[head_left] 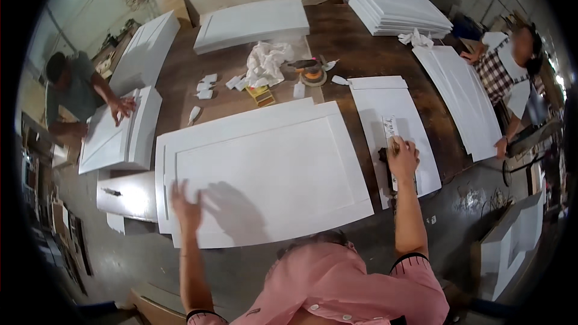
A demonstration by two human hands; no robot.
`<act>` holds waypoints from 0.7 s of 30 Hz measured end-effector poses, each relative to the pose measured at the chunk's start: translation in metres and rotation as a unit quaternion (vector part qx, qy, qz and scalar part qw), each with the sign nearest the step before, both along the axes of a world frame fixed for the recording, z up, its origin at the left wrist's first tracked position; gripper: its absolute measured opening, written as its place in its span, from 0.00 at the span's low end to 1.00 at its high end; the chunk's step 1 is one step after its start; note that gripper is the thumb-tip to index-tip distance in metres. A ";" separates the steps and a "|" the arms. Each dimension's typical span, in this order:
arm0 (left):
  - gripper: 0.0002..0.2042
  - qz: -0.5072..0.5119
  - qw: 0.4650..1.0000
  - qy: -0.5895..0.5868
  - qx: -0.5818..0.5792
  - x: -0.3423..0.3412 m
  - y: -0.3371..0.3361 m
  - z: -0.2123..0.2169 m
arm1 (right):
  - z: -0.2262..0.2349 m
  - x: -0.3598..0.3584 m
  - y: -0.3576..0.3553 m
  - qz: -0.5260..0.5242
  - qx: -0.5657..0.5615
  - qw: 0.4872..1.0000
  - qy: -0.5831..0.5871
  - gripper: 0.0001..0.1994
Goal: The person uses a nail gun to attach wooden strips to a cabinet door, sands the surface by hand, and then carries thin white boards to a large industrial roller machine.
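A large white cabinet door panel (265,168) with a recessed centre lies flat on the brown workbench in front of me. My left hand (185,204) hovers blurred over its near left corner, fingers spread, holding nothing. My right hand (402,155) rests on a narrower white panel (391,126) to the right, its fingers closed around a small tool or strip that lies along the panel; I cannot tell exactly what it is.
A cloth (265,60), an orange sander (312,72) and small white pads (206,86) lie mid-bench. Stacks of white panels (397,12) stand at the back. A person at left (72,90) and another at right (506,72) work on panels.
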State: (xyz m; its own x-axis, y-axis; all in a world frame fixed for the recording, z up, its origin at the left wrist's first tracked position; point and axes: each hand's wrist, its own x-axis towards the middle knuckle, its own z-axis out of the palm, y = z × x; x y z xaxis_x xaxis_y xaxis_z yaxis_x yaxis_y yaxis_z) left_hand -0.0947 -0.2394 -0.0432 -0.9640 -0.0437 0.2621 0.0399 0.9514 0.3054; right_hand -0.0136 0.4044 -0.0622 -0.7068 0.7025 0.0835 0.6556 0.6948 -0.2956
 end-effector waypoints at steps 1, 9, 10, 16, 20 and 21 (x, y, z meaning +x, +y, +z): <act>0.30 -0.056 0.996 0.004 0.062 0.010 0.036 -0.012 | -0.025 0.015 0.027 -0.011 -0.003 1.000 -0.009 0.25; 0.35 -0.332 0.937 -0.101 0.033 0.078 0.256 -0.010 | 0.032 0.030 -0.030 0.059 -0.159 0.965 0.198 0.23; 0.34 -0.342 0.934 -0.096 0.030 0.077 0.263 -0.013 | 0.051 0.026 -0.067 0.089 -0.158 0.966 0.184 0.23; 0.30 -0.254 0.960 -0.097 0.063 0.075 0.272 -0.024 | 0.039 0.025 -0.174 0.286 -0.121 0.951 0.009 0.30; 0.28 -0.217 0.970 -0.091 0.065 0.074 0.279 -0.012 | 0.042 -0.016 -0.157 0.261 -0.067 0.963 0.007 0.29; 0.28 -0.206 0.972 -0.091 0.063 0.075 0.279 -0.011 | 0.043 -0.027 -0.150 0.243 -0.047 0.969 0.004 0.29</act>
State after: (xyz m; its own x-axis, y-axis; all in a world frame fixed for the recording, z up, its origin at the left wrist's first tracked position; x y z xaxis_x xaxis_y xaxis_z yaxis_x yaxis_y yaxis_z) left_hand -0.0201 0.0400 -0.0542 -0.9367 0.3344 0.1039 0.3437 0.8209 0.4561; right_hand -0.0410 0.2548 -0.0189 -0.9553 0.2925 0.0419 0.2563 0.8908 -0.3753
